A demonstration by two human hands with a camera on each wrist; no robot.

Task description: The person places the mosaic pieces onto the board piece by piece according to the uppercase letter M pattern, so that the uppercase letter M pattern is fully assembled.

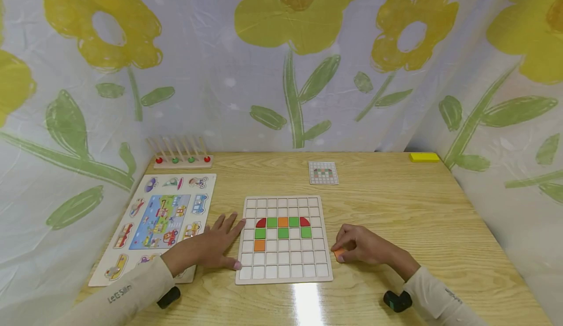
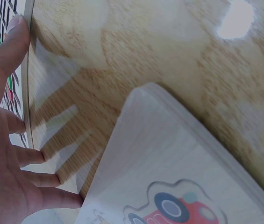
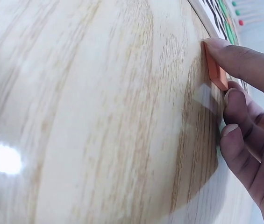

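Note:
A square wooden grid board (image 1: 283, 270) lies on the table, with red, green and orange tiles in its upper and middle cells. My left hand (image 1: 215, 245) has its fingers spread; thumb and forefinger touch the board's left edge. Just off the board's right edge, my right hand (image 1: 362, 245) pinches an orange tile (image 3: 215, 70) between thumb and fingers, close to the tabletop. One orange tile (image 1: 260, 245) sits alone in the row beneath the green ones. Behind the board lies a small pattern card (image 1: 323, 173) showing a similar coloured design.
On the left lies a vehicle puzzle board (image 1: 202, 182), partly under my left forearm. A peg stand (image 1: 182, 163) with red and green beads stands at the back left. A yellow block (image 1: 424, 157) is at the back right corner. Flowered curtains (image 1: 211, 101) surround the table.

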